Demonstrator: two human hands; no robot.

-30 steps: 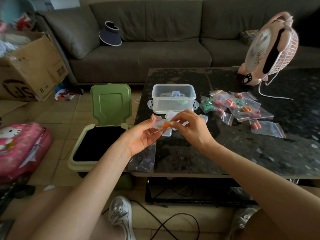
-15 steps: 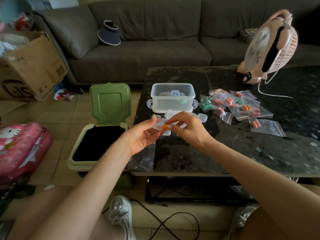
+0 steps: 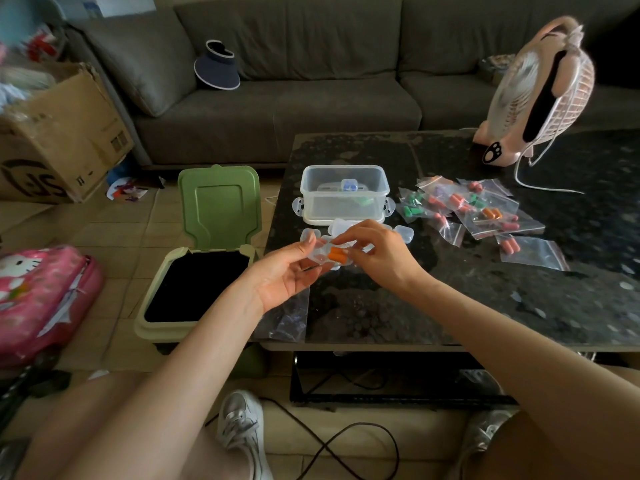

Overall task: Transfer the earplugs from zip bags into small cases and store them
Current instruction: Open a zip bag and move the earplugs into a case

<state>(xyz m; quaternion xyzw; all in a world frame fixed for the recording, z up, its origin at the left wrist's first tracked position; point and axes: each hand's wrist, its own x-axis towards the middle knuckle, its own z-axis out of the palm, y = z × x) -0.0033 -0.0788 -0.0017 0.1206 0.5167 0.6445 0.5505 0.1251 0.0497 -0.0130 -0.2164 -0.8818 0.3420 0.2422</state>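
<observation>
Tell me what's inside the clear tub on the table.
Through the clear tub wall: a small case holding blue earplugs, and a green item lower right. The cloudy plastic blurs the rest, so the count is unclear.

glossy stone table (image 3: 485,299), clear plastic bags (image 3: 498,216)

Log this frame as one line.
left hand: holds small clear case | right hand: pinches case's edge | orange earplugs: in case | zip bags: filled, on table right of storage box
</observation>
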